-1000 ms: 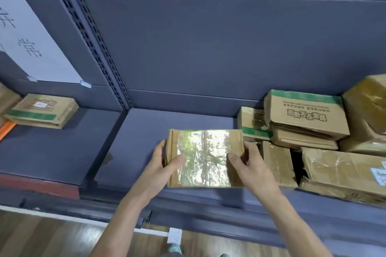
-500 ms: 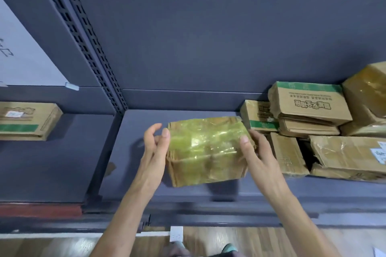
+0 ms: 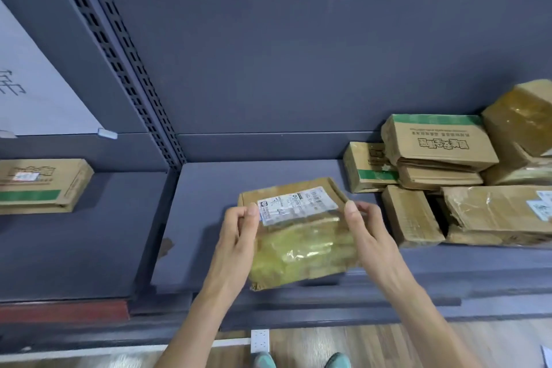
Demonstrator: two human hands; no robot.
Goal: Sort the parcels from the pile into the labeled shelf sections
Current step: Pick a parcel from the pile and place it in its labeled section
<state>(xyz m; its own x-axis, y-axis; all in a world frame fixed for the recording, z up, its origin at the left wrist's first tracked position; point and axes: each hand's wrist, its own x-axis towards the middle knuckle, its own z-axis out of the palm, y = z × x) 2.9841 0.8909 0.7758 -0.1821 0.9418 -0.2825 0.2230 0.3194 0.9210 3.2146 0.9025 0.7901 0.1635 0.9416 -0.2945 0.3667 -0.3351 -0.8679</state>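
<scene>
Above the grey shelf [image 3: 209,188], left of the pile [image 3: 448,176], the taped parcel [image 3: 298,236] hangs crosswise, label up, its short ends gripped by the left hand [image 3: 236,245] and right hand [image 3: 370,236], equally near.

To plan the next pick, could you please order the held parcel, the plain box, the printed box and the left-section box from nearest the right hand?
From the right hand:
1. held parcel, in its grip.
2. plain box, just to the right.
3. printed box, upper right, further back.
4. left-section box, far left.
</scene>
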